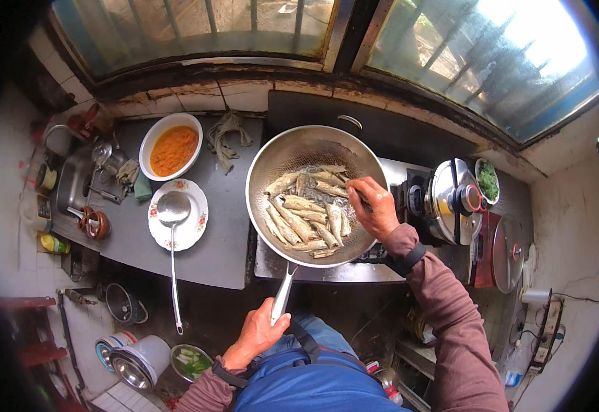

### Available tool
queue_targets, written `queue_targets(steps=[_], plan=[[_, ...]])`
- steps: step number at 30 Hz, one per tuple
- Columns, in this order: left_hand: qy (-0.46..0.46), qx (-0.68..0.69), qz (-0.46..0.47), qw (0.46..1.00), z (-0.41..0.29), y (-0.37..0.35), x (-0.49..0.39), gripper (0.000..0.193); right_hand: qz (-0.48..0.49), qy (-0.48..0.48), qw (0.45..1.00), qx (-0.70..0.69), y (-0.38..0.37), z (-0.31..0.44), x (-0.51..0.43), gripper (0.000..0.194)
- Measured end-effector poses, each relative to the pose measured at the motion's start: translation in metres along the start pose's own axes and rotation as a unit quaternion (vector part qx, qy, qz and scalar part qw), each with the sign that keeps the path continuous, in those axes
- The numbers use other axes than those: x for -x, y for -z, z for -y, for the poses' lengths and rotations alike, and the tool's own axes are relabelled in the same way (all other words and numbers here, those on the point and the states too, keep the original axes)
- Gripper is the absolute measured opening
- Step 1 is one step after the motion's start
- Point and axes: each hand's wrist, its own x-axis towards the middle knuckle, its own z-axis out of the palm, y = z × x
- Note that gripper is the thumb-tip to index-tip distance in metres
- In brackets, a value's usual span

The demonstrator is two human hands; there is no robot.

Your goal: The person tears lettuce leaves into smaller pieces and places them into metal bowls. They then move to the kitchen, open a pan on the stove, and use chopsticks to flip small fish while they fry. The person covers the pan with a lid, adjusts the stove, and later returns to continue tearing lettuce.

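Observation:
A wok with a dimpled metal inside sits on the gas stove. Many small browned fish lie in it, most of them heaped toward the near left, with bubbling oil between some pieces. My left hand is closed around the end of the wok's metal handle. Over the wok's right side, my right hand has its fingers bent close together above the fish. A dark, thin thing shows beside those fingers, but whether they hold it is unclear.
Left of the stove, a ladle rests on a floral plate, its handle overhanging the counter edge. Behind it stands a bowl of orange sauce. A pressure cooker and a bowl of chopped greens are right.

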Motion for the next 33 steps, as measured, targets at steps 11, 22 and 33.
queue_targets(steps=[11,22,33], plan=[[0.016,0.019,0.002,1.000,0.000,-0.001,0.000,0.029,-0.033,-0.163,0.965,-0.203,-0.029,0.021,-0.011,0.015],[-0.003,0.042,0.012,0.999,0.006,-0.001,-0.001,0.029,-0.080,-0.202,0.947,-0.236,-0.071,0.037,0.001,0.020],[-0.009,0.017,0.033,0.999,0.004,0.005,-0.002,0.032,-0.160,-0.117,0.974,-0.109,-0.085,0.046,0.015,0.012]])
